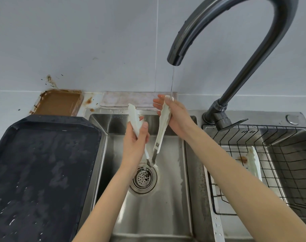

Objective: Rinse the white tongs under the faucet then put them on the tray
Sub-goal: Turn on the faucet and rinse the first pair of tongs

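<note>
The white tongs (pixel 160 131) are spread in a V over the steel sink (pixel 166 206), hinge end down near the drain (pixel 143 179). My left hand (pixel 135 144) grips the left arm of the tongs. My right hand (pixel 175 116) holds the right arm's tip up under the thin water stream (pixel 172 81) falling from the dark curved faucet (pixel 218 23). The dark wet tray (pixel 35 172) lies on the counter left of the sink.
A black wire rack (pixel 271 163) sits in the right basin, with a stained white plate (pixel 250 163) inside. A dirty brown tray (pixel 59 102) rests at the back left against the wall. A pale cloth (pixel 131 99) lies behind the sink.
</note>
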